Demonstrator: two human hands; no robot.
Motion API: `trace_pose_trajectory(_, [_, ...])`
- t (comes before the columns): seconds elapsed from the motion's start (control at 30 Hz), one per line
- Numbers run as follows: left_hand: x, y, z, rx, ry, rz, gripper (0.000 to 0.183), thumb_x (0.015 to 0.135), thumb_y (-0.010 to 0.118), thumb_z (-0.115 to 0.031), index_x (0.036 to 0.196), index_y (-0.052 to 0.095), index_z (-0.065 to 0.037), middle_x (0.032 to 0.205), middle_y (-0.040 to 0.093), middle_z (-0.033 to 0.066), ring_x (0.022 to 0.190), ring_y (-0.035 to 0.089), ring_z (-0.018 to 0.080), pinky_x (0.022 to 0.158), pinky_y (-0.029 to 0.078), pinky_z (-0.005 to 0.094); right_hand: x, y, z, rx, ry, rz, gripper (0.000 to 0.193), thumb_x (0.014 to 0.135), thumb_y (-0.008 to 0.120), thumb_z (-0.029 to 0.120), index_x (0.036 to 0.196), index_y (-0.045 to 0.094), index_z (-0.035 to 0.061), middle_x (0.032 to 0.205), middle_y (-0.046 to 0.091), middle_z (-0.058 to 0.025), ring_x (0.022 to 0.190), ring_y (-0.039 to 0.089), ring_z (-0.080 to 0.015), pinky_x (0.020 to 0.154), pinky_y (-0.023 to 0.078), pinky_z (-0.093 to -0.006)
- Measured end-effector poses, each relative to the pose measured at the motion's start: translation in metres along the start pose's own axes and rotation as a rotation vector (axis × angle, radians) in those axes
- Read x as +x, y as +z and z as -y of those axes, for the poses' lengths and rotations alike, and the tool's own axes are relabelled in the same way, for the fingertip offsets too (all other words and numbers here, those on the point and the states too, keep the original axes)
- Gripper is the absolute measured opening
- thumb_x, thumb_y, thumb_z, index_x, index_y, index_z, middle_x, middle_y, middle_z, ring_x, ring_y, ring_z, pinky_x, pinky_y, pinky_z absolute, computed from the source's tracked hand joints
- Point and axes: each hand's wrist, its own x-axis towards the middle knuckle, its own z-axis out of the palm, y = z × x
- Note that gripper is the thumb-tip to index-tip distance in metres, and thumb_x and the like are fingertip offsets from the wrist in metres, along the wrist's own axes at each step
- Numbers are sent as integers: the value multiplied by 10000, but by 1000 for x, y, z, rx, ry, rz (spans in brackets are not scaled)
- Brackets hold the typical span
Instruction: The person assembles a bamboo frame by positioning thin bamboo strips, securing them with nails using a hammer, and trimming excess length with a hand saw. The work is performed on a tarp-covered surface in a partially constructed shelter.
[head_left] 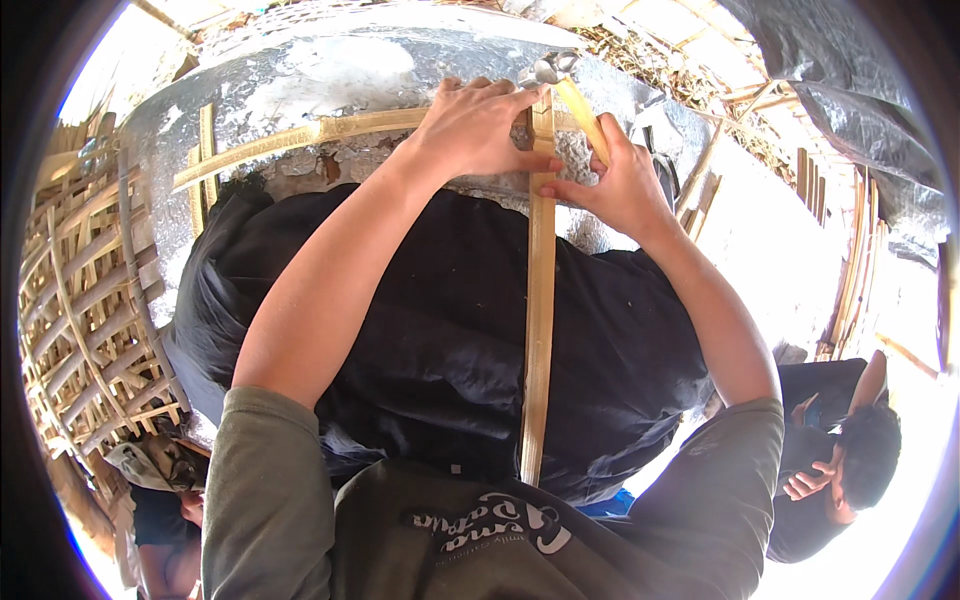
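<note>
A long bamboo strip [538, 300] runs lengthwise from my lap over dark cloth to a longer, curved bamboo strip [270, 147] that lies crosswise. My left hand [475, 130] pinches the far end of the lengthwise strip, where the two meet, with thumb and forefinger on it. In my right hand [625, 185] is a yellow-handled tool [578, 105]. Its shiny metal head rests just beyond the strip's end; its exact kind is unclear. The right thumb reaches across to the lengthwise strip, below the left thumb.
Two short bamboo pieces [207, 150] cross the curved strip's left end. A grey plastic sheet [300, 70] covers the ground beyond. Woven bamboo lattice [90, 310] stands at left. People sit at right [830, 460] and lower left [165, 530]. More bamboo slats [860, 260] lie at right.
</note>
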Motion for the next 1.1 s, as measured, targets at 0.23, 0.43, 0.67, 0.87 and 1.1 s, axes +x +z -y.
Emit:
trace_pose_trajectory(0.23, [1,0,2,20,25,12,1029,713,686,-820,1486,515,-162,1391,611,138,1325,537,340,1109,358,568,-3,0,0,-7,3,-18,848,620,926,590,1097,524,16,789,668,-158,751,702,-282,690,564,-417])
trace_pose_trajectory(0.43, [2,-2,-1,41,16,48,1043,729,647,-845,1537,448,-216,1369,618,143,1321,541,344,1112,355,568,-5,-2,-3,-5,0,-32,692,759,847,549,1066,535,14,730,649,-140,688,685,-269,638,542,-409])
trace_pose_trajectory(0.67, [0,1,3,-68,19,31,1073,719,616,-882,1570,397,-265,1352,619,140,1341,516,329,1141,313,553,-13,-48,-1,15,-78,-220,204,1050,560,223,1027,557,20,690,626,-164,566,643,-267,537,459,-394])
trace_pose_trajectory(0.87, [2,4,8,-87,31,-2,1083,702,616,-893,1558,420,-259,1356,623,136,1338,517,333,1137,307,560,-34,-68,8,-67,-207,-366,162,1048,560,198,1073,571,38,678,599,-148,585,656,-287,556,477,-371])
trace_pose_trajectory(1.1, [1,9,6,-78,60,-117,1088,681,617,-910,1533,459,-252,1155,699,102,1202,623,299,1071,366,604,-31,-44,-15,-184,-176,-184,191,1027,590,217,1113,549,51,729,652,-186,639,658,-403,550,470,-475])
